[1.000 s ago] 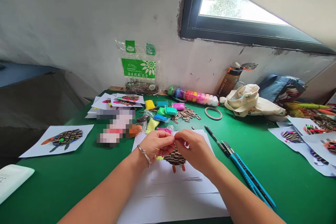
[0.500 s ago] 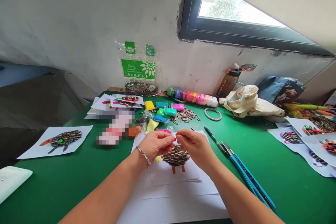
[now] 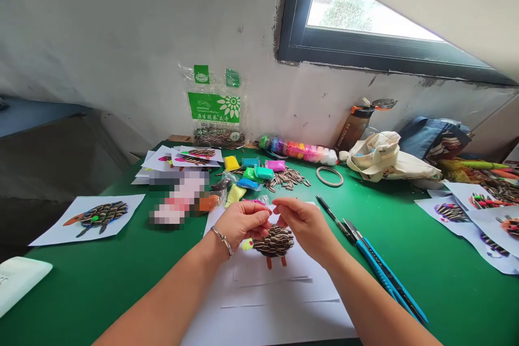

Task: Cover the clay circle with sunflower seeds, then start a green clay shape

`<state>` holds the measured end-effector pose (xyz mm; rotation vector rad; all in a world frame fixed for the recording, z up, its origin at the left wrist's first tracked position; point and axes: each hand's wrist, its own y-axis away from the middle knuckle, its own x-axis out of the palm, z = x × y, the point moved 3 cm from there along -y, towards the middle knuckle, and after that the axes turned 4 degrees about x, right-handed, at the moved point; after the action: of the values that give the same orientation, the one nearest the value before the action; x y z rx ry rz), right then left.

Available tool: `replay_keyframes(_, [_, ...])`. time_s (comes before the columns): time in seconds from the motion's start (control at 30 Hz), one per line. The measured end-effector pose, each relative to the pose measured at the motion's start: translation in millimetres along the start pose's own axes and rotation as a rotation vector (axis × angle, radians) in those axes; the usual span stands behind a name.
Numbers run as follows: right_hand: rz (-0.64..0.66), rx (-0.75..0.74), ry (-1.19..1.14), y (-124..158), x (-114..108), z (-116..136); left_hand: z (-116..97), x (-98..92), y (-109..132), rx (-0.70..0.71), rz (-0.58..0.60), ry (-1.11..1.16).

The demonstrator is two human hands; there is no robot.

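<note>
Head view: left hand (image 3: 243, 225) and right hand (image 3: 305, 228) close together above a sunflower-seed figure (image 3: 274, 241)

Both hands are near each other, and the fingertips (image 3: 276, 207) almost meet, but I cannot tell if they pinch some small thing. The figure lies on a white paper sheet (image 3: 263, 316) just under the hands, and it seems neither hand touches it. A metal bracelet (image 3: 223, 241) is around the left wrist. Behind the hands are modelling clay packets (image 3: 255, 174) and loose seeds (image 3: 287, 178); blue utility knives (image 3: 385, 273) lie to the right on the green table (image 3: 81, 294). I judge the figure is light, and its seeds brittle and easy to knock loose, so the best hold is the bare paper edge, not the seeds.
</note>
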<state>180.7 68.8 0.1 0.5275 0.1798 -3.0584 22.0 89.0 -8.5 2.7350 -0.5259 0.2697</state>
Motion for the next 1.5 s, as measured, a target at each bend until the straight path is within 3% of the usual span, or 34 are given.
replay_keyframes(0.23, [-0.111, 0.054, 0.010, -1, -8, 4, -4, -4.5, -4, 0.056, -0.045, -0.038])
replay_keyframes(0.4, [-0.083, 0.041, -0.065, -4, -12, 0, -2, -6.1, -5, 0.043, -0.058, -0.022])
replay_keyframes(0.6, [-0.079, 0.068, 0.139, -1, -12, 5, -4, -6.0, -5, 0.081, -0.050, -0.105])
replay_keyframes(0.67, [-0.105, 0.049, 0.134, 0, -15, 7, -5, -5.8, -5, 0.097, -0.057, -0.117])
replay_keyframes(0.8, [-0.039, 0.097, 0.026, 5, -18, 6, -6, -4.1, -5, 0.085, -0.056, -0.110])
replay_keyframes(0.93, [-0.048, 0.109, 0.116, 10, -18, 5, -8, -1.6, -3, 0.084, -0.028, -0.138])
replay_keyframes(1.23, [-0.069, 0.113, 0.010, 18, -8, -18, -8, -2.1, -2, 0.110, -0.073, -0.158])
replay_keyframes(1.5, [-0.063, 0.017, 0.283, 19, -22, -13, -7, -1.8, -3, 0.097, -0.084, -0.226])
